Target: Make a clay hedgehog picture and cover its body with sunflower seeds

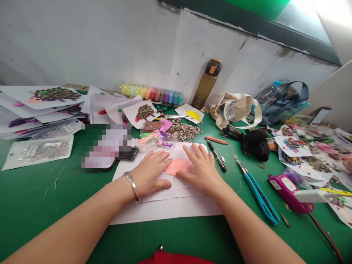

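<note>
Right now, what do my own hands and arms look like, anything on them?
Your left hand has a silver-coloured bangle at the wrist, with what looks like a patterned surface. Your right hand has no ring or bracelet in view. Both forearms show no sleeves, and neither hand wears a glove.

Pink clay (178, 166) partly hidden by right hand (202, 168), pixelated object (108, 148)

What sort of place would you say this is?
Probably a craft workspace, perhaps a classroom or small workshop: both hands rest by a flattened pink patch on paper, with a seed pile and seed-covered animal pictures on the green table.
</note>
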A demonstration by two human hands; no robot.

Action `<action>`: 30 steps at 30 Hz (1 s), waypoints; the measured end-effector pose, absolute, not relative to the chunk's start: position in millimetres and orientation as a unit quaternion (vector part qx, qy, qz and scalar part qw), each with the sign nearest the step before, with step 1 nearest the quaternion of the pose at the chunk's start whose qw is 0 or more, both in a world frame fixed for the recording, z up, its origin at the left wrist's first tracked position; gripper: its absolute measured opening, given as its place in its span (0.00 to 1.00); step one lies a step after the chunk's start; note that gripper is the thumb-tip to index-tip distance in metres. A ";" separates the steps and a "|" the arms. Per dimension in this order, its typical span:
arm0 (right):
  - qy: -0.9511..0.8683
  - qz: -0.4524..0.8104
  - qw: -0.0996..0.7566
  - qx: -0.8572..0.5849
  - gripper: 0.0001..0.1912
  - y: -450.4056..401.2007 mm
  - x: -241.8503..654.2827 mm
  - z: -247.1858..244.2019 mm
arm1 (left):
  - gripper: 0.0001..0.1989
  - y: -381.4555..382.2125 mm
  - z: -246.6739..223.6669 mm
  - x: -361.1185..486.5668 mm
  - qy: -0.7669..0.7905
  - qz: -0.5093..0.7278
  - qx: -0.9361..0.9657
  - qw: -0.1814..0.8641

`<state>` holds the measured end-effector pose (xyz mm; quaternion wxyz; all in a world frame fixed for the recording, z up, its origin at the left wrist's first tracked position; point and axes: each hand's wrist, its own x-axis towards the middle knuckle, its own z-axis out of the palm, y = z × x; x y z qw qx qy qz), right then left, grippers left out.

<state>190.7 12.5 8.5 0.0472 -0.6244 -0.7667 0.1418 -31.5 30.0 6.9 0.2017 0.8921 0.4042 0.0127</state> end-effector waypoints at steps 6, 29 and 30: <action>-0.756 0.120 0.049 -0.641 0.44 13.0 197.3 7.8 | 0.34 30.6 6.3 -31.3 0.400 0.020 0.897 0.190; -0.811 0.117 0.089 -0.567 0.30 4.1 195.2 14.3 | 0.41 29.8 5.7 -32.4 0.414 0.024 0.882 0.224; -0.827 0.116 0.074 -0.544 0.29 1.9 190.2 14.9 | 0.40 30.4 5.3 -32.1 0.412 0.030 0.884 0.221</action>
